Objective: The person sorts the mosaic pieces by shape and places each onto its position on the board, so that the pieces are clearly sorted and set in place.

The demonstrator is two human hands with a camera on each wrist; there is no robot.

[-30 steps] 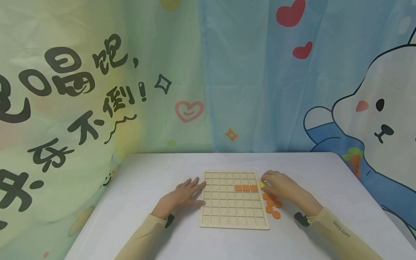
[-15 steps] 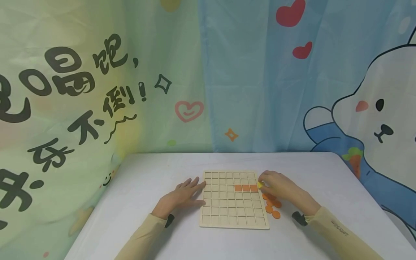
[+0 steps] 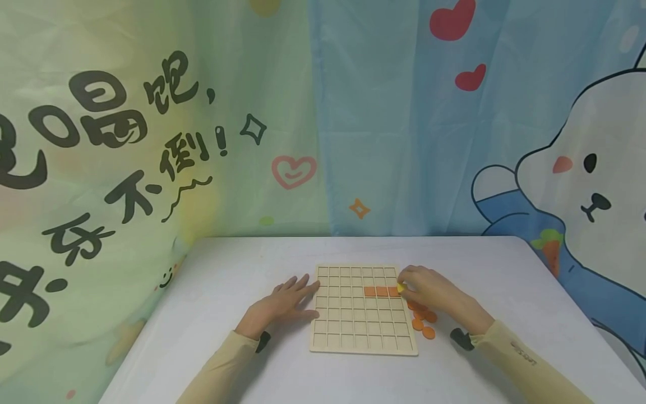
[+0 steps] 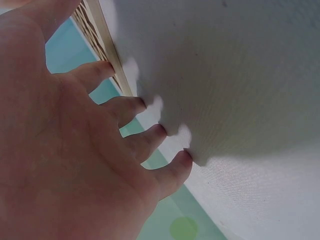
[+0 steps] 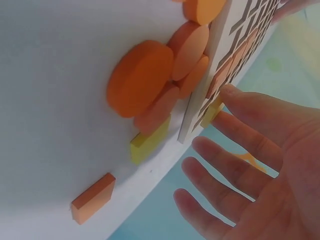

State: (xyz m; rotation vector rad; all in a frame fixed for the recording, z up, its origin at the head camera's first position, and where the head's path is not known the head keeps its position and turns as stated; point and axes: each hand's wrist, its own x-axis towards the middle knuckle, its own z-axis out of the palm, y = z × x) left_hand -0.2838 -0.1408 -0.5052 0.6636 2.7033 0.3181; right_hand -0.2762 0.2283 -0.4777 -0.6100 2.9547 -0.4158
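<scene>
My right hand (image 3: 433,289) pinches a small yellow square tile (image 5: 212,114) between thumb and index finger. It is over the right edge of a square wooden grid board (image 3: 348,330), close to the end of a row of orange square tiles (image 3: 381,292). The other fingers of this hand are spread apart in the right wrist view. My left hand (image 3: 280,303) is spread out with its thumb and fingertips at the board's left edge. In the left wrist view, the fingers (image 4: 145,142) extend toward the white table, holding nothing.
Several orange round discs (image 3: 428,333) lie in a cluster just right of the board. In the right wrist view, another yellow tile (image 5: 150,142) and a loose orange square tile (image 5: 93,198) lie beside them. A printed cloth backdrop (image 3: 373,112) hangs behind the white table (image 3: 252,252).
My right hand has moved slightly left with the yellow tile, from beside the board to over its right edge. The left hand stays in place.
</scene>
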